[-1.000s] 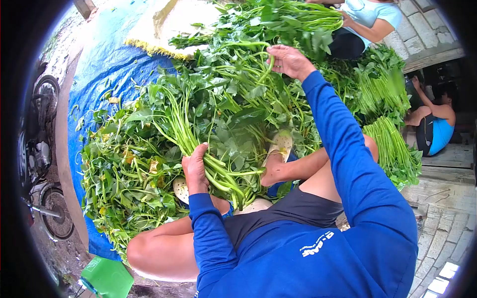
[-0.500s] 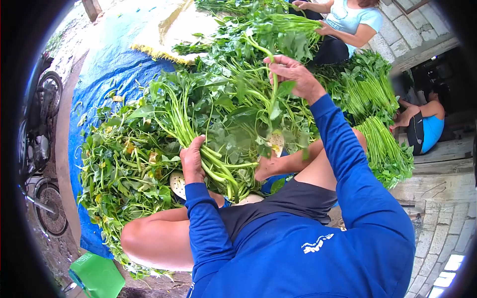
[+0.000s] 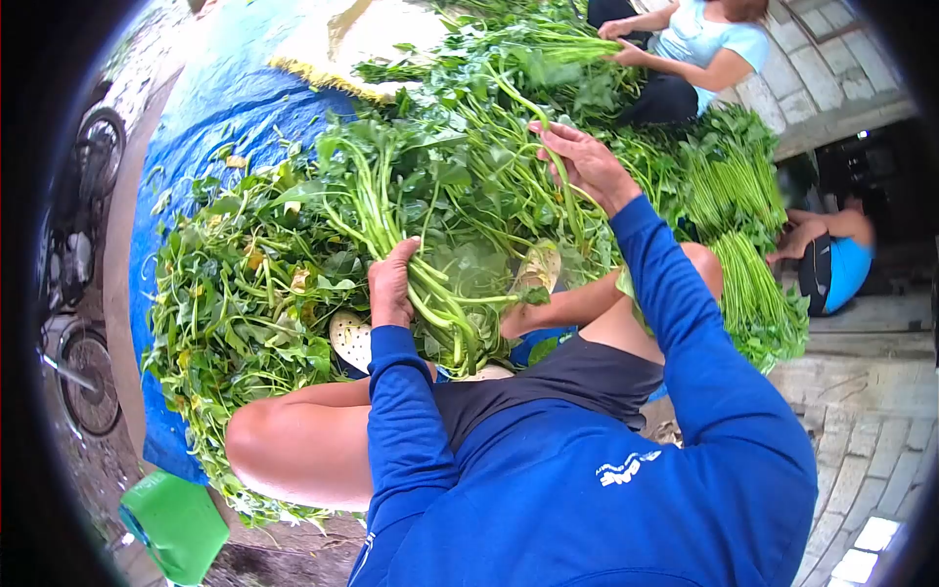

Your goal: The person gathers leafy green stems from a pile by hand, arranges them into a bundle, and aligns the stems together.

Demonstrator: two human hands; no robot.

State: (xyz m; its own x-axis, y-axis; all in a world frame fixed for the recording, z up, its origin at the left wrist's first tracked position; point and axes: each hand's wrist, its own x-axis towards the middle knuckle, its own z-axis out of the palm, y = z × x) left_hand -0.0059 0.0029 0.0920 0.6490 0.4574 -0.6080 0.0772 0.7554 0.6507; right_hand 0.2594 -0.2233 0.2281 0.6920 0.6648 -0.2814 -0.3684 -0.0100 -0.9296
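Note:
My left hand is closed around a bunch of water spinach, its leaves pointing away from me and its thick cut stems reaching back over my lap. Up and to the right, my right hand pinches a single water spinach stem between thumb and fingers. This stem runs above and below my grip. Under both hands spreads a big loose heap of the same greens. My feet in pale, holed clogs poke out among the leaves.
A blue tarp lies beneath the heap. Stacked bundles of greens are at my right. Another person holds a bunch at upper right; a second person sits farther right. A green plastic container and parked motorcycle are on the left.
My left hand has shifted slightly up with the bunch. The stem in my right hand has tilted, its lower part swinging right. The whole view has shifted a little.

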